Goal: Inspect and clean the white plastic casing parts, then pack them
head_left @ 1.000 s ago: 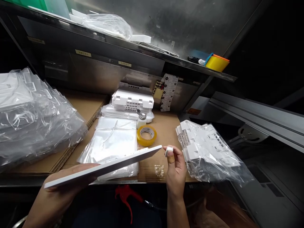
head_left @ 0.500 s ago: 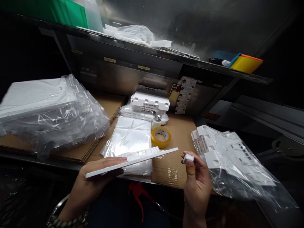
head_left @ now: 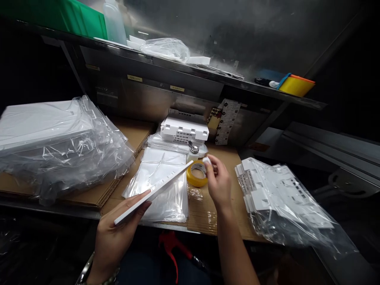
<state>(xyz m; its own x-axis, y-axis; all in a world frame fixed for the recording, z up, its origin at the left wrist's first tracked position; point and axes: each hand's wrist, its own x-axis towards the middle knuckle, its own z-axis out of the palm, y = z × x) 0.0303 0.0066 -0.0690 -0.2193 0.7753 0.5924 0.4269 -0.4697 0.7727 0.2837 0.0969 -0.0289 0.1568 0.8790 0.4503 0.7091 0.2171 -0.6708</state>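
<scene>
My left hand grips a flat white plastic panel by its near end; the panel tilts up toward its far end, seen nearly edge-on. My right hand pinches a small white wad, perhaps cloth or tissue, between thumb and fingers. It hovers beside a roll of yellow tape and a small white pump bottle whose metal lid is flipped up. Under the panel lies a stack of clear plastic bags tied with a string.
Bagged white panels are piled on cardboard at left. More bagged white parts lie at right. White slotted housings stand at the back. A red air gun hangs below the table edge. A shelf crosses above.
My right hand has moved up and left with the white wad, toward the bottle and tape. The bottle's lid is open in both frames. My left hand has tilted the panel more steeply.
</scene>
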